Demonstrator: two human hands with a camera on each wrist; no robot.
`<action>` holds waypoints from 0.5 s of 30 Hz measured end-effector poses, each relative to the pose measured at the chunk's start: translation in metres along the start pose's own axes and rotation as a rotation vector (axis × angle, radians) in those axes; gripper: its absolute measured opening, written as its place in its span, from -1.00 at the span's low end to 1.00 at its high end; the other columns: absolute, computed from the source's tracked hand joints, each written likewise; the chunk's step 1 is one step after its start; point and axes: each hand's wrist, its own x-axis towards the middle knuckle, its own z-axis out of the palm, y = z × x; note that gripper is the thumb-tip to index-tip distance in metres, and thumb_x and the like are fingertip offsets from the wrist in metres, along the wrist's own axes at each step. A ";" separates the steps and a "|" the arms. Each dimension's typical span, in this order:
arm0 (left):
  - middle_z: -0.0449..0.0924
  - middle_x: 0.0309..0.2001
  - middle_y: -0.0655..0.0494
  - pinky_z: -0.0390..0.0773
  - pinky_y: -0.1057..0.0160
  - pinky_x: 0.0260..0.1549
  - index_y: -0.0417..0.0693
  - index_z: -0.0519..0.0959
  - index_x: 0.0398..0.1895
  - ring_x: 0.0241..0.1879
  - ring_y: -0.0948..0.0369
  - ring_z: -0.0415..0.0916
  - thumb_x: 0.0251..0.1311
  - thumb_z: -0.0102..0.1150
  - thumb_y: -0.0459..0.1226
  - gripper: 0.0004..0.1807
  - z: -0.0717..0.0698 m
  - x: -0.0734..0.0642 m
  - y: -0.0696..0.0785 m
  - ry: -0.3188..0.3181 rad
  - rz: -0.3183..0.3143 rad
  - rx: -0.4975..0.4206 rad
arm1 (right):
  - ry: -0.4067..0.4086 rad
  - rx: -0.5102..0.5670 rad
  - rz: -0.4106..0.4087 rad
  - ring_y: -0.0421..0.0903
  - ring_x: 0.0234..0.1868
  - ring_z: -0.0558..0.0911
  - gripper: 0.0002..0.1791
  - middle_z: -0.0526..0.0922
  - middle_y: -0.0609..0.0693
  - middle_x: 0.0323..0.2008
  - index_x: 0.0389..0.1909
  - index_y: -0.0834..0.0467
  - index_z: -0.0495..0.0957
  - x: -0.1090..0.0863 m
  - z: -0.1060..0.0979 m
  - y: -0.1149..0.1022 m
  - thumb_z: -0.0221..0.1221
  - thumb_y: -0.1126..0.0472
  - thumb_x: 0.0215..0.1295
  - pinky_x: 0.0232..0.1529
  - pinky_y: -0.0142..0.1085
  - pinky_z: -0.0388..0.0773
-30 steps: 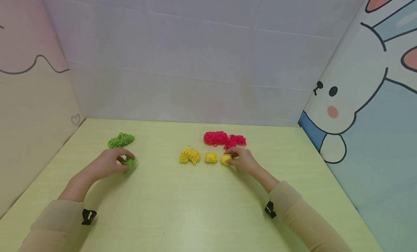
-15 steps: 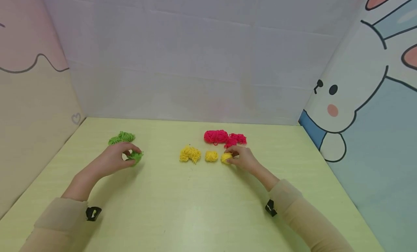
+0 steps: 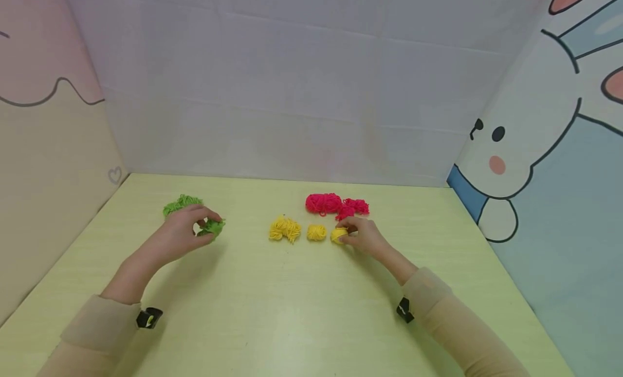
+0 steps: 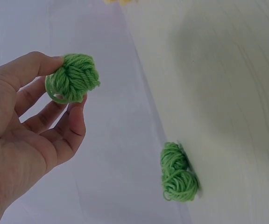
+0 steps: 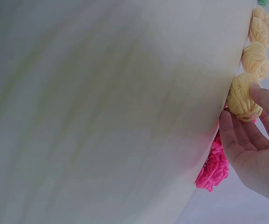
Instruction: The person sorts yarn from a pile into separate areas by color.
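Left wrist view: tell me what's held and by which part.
The left hand pinches a green bundle, thumb on its upper-left edge, fingers behind and below.

green yarn (image 4: 76, 77) | yellow yarn (image 3: 338, 236) | pink yarn (image 3: 323, 204) | pale yellow-green tabletop (image 3: 277, 306) | beige sleeves (image 3: 464, 320) | rabbit-print wall (image 3: 545, 171)

You have a wide passage over the pale yellow-green tabletop (image 3: 272, 301) between the small green yarn bundle (image 3: 212, 229) in your left hand (image 3: 182, 231) and the loose yellow yarn skein (image 3: 284, 229). Rightward, a compact yellow yarn ball (image 3: 317, 232) and the rounder yellow yarn ball (image 3: 337, 235) your right hand (image 3: 365, 237) pinches leave only narrow gaps, and pink yarn bundles (image 3: 323, 203) block you just behind them.
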 end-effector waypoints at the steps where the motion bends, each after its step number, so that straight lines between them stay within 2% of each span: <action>1: 0.54 -0.16 0.05 0.52 0.14 -0.28 -0.07 0.60 -0.13 -0.23 0.13 0.47 0.01 0.29 -0.39 -0.71 0.000 0.001 0.003 0.003 0.000 0.000 | -0.001 0.000 0.003 0.03 -0.10 0.64 -0.71 0.66 0.09 -0.13 -0.10 0.21 0.61 0.000 0.000 0.000 0.32 0.30 0.12 -0.04 -0.16 0.59; 11: 0.50 -0.11 0.08 0.48 0.23 -0.37 -0.03 0.58 -0.11 -0.20 0.14 0.42 0.04 0.26 -0.40 -0.70 0.007 0.009 0.029 0.035 0.003 -0.043 | -0.007 -0.003 0.008 0.03 -0.11 0.64 -0.71 0.66 0.08 -0.14 -0.11 0.20 0.61 0.002 0.001 0.001 0.32 0.29 0.12 -0.03 -0.16 0.58; 15: 0.47 -0.11 0.13 0.47 0.28 -0.41 -0.01 0.57 -0.10 -0.21 0.19 0.42 0.03 0.28 -0.40 -0.68 0.013 0.013 0.038 0.084 0.045 -0.053 | -0.011 0.000 0.012 0.03 -0.11 0.64 -0.71 0.66 0.08 -0.14 -0.10 0.20 0.61 0.003 0.000 0.002 0.32 0.29 0.12 -0.03 -0.16 0.58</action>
